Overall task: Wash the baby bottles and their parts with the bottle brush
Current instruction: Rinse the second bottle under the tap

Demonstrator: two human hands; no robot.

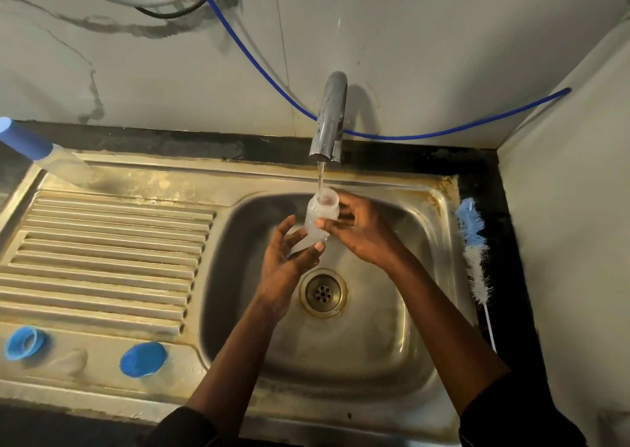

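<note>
Over the sink, left fingers and right fingers grip a bottle taking water.

Basin right, drainboard left of it. Tap behind basin, reaching over it; hose along wall behind tap. Drain in basin floor. Bottle under tap, above drain; left hand at its base, right hand at its right side. Brush on rim right of basin. Second bottle at drainboard's back left corner. Ring and cap along its front, ring leftmost.
</note>
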